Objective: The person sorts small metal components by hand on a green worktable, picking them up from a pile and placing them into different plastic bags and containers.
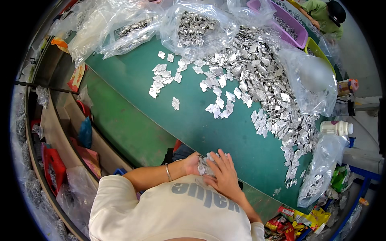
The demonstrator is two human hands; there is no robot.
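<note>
Close to my body, at the near edge of the green table (177,124), my left hand (191,163) is closed around several flat silver metal pieces (204,167). Over them lies my right hand (225,175), its fingers stretched out and touching the pieces. Part of the held pieces is hidden beneath its fingers. A large heap of similar silver metal pieces (257,68) spreads over the right side of the table. Smaller loose groups (161,78) lie left of the heap, and a single piece (175,103) lies apart from them.
Clear plastic bags with metal pieces (197,28) line the far edge. A purple bin (295,30) and a yellow-green bin (317,52) stand at the far right, near another person (323,16). A white bottle (337,127) is on the right. Shelving (64,132) runs along the left.
</note>
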